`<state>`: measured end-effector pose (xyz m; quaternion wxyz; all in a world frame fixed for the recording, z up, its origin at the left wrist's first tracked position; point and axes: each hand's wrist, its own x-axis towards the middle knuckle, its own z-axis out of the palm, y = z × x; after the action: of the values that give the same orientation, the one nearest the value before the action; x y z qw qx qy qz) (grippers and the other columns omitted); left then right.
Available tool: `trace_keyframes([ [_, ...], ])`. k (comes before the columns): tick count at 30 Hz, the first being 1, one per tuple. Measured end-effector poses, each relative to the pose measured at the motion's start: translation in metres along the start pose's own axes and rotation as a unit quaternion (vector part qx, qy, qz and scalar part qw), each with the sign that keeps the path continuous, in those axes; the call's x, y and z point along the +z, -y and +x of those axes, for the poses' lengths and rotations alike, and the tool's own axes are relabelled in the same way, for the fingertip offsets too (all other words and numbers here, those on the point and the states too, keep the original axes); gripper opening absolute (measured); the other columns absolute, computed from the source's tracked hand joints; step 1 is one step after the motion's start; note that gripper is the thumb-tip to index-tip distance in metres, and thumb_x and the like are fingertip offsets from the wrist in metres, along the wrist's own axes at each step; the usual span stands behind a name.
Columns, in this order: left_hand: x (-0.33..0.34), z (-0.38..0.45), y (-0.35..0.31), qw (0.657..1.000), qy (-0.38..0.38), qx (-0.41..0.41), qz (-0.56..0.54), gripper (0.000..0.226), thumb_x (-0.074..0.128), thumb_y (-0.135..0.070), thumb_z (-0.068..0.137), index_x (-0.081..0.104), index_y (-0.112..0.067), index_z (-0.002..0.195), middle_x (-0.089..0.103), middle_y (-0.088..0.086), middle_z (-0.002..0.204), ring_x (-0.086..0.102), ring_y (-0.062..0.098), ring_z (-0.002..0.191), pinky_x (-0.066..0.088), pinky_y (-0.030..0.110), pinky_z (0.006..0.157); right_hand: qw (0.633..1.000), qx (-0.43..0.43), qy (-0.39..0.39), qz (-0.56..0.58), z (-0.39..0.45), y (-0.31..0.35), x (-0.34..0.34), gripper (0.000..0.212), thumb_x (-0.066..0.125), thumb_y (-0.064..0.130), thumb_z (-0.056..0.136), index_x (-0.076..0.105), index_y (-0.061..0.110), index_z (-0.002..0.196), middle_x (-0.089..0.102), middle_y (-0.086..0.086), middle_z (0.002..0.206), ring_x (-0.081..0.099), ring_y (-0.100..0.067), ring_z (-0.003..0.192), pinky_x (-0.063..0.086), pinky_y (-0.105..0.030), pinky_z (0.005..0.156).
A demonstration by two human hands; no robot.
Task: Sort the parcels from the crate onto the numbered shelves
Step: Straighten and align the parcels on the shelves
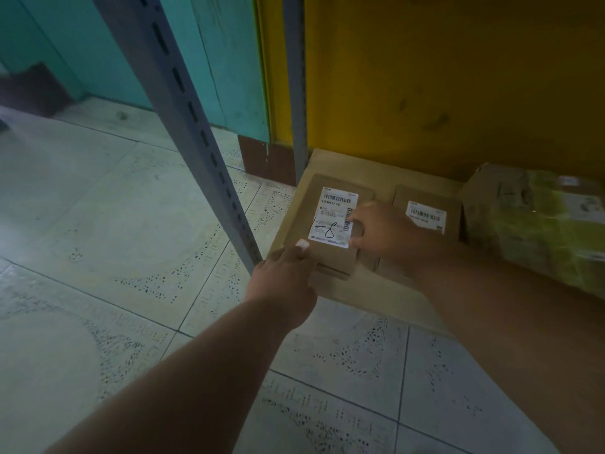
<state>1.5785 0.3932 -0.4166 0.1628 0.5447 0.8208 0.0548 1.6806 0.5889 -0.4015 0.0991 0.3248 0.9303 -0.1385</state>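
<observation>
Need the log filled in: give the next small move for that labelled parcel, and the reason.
Probably let go and draw back: both hands, left and right, hold the small brown cardboard parcel with the white label, which looks to be lying flat on the bottom shelf beside another labelled brown box.

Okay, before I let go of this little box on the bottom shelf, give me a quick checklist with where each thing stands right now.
1. Small parcel resting on the cardboard-lined bottom shelf: ok, it lies flat, label up.
2. Label readable: ok, the barcode and a handwritten mark ending in 8 face up.
3. Shelf number matches that mark: cannot tell, no shelf number is in view.
4. Both hands on it: ok, left hand at the near edge, right hand at the right side.
5. Room beside the neighbouring parcel: ok, a narrow gap shows.
6. Clear of the grey upright: ok, the post stands left of the box.
</observation>
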Motion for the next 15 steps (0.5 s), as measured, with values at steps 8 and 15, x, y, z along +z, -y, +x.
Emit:
trace_keyframes([
  [8,-0.001,-0.003,0.003,1.000,0.002,0.002,-0.007,0.051,0.057,-0.035,0.092,0.047,-0.030,0.142,0.035,-0.006,0.157,0.037,0.023,0.140,0.037,0.044,0.112,1.000,0.003,0.010,0.008,0.002,0.007,-0.004,0.048,0.069,0.028,0.089,0.058,0.011,0.133,0.057,-0.011,0.132,0.058,-0.027,0.116,0.050,-0.037,0.092],
  [15,-0.001,-0.003,0.000,1.000,-0.001,0.002,0.006,0.051,0.054,-0.027,0.091,0.045,-0.031,0.141,0.036,-0.002,0.155,0.045,0.026,0.134,0.042,0.045,0.109,0.991,0.055,-0.096,0.081,-0.037,0.000,-0.003,0.045,0.068,0.031,0.090,0.059,0.012,0.130,0.059,-0.010,0.127,0.055,-0.029,0.116,0.043,-0.034,0.088],
])
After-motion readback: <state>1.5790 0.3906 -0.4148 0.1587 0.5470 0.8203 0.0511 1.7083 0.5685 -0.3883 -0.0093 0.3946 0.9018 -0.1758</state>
